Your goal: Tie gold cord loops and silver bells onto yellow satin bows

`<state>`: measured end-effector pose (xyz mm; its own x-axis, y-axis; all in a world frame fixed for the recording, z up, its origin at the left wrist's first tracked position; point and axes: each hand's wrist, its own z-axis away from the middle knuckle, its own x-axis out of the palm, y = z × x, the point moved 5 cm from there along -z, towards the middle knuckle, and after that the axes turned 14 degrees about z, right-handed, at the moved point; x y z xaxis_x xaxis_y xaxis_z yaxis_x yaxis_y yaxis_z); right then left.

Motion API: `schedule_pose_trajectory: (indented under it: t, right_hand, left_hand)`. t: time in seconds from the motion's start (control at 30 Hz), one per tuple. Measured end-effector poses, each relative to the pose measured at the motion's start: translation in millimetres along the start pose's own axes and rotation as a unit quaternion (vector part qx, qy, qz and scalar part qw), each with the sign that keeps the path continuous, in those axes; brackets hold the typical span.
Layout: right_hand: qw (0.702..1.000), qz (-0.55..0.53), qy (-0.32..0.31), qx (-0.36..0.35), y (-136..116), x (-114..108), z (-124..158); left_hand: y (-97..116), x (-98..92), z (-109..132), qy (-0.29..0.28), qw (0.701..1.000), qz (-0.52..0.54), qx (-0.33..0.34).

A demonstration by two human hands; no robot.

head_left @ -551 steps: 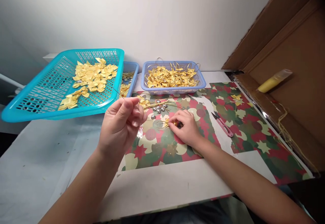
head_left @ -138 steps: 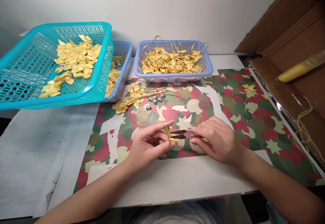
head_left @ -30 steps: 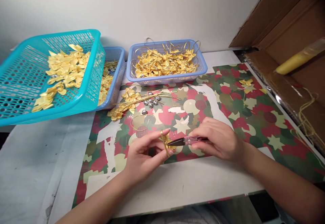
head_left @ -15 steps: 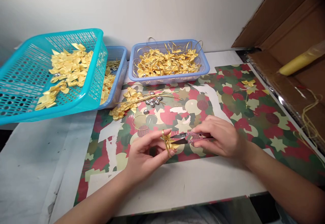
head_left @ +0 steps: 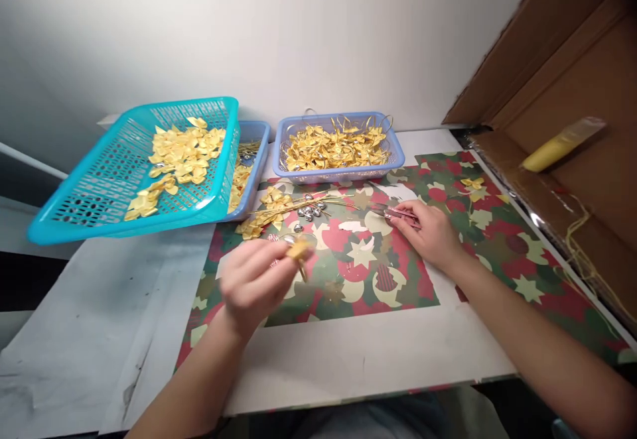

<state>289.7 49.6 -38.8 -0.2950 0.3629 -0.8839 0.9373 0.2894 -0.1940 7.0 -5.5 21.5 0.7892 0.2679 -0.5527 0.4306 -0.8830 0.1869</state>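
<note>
left hand (head_left: 251, 283) pinches a small gold ribbon bow (head_left: 298, 249) above the middle of the table (head_left: 348, 359); it looks light, soft, crushable, best pinched at its knot. right hand (head_left: 432, 232) grips snips (head_left: 398, 214) further back.

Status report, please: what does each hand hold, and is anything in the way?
Left hand pinches gold bow, raised, blurred. Right hand holds pink snips against patterned paper. Loose bows and silver bells beyond, untouched.

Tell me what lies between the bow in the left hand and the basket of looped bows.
Silver bells and gold strings lie flat on the table between bow and basket; nothing taller.
</note>
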Motion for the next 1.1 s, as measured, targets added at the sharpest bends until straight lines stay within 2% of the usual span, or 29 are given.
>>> schedule_pose_trajectory:
  t: [0.1,0.17,0.2,0.27,0.3,0.4,0.53,0.63,0.73,0.87,1.1]
  right_hand:
    - [0.999,0.012,-0.038,0.029,3.9,9.8,-3.4]
    - [0.997,0.022,-0.058,0.035,3.7,13.8,-4.9]
    - [0.997,0.025,-0.059,0.034,3.0,14.6,-5.6]
    - [0.997,0.029,-0.056,0.035,1.9,16.0,-6.8]
    - [0.997,0.032,-0.055,0.038,1.6,16.8,-7.3]
    - [0.997,0.034,-0.054,0.040,0.2,19.7,-9.2]
    - [0.998,0.029,-0.051,0.030,-2.9,23.1,-11.8]
    - [0.998,0.023,-0.048,0.023,-3.5,25.0,-13.0]
    - [0.998,0.015,-0.050,0.020,-2.6,26.9,-13.1]
    - [0.999,0.002,-0.049,0.020,-3.0,27.0,-12.6]
    - [0.999,0.009,-0.033,0.008,-5.5,22.2,-10.5]
  left_hand:
    - [-1.2,3.5,-0.7,-0.002,1.000,-0.019,-0.005]
    - [-4.7,9.2,-3.1,-0.036,0.999,-0.020,-0.006]
    - [-10.8,11.8,-5.6,-0.043,0.998,-0.020,-0.037]
    - [-35.2,14.5,-11.3,-0.014,0.982,-0.016,-0.188]
    - [-44.5,18.9,-16.9,-0.017,0.976,-0.018,-0.216]
    - [-74.8,40.2,-43.6,-0.058,0.964,-0.015,-0.259]
    - [-119.3,69.9,-89.6,-0.113,0.933,-0.008,-0.343]
    - [-140.9,88.0,-119.0,-0.172,0.905,0.022,-0.388]
    - [-148.3,98.1,-131.4,-0.235,0.878,0.046,-0.415]
    - [-141.8,102.9,-125.6,-0.312,0.853,0.052,-0.415]
    - [-136.7,118.7,-120.0,-0.367,0.860,0.012,-0.354]
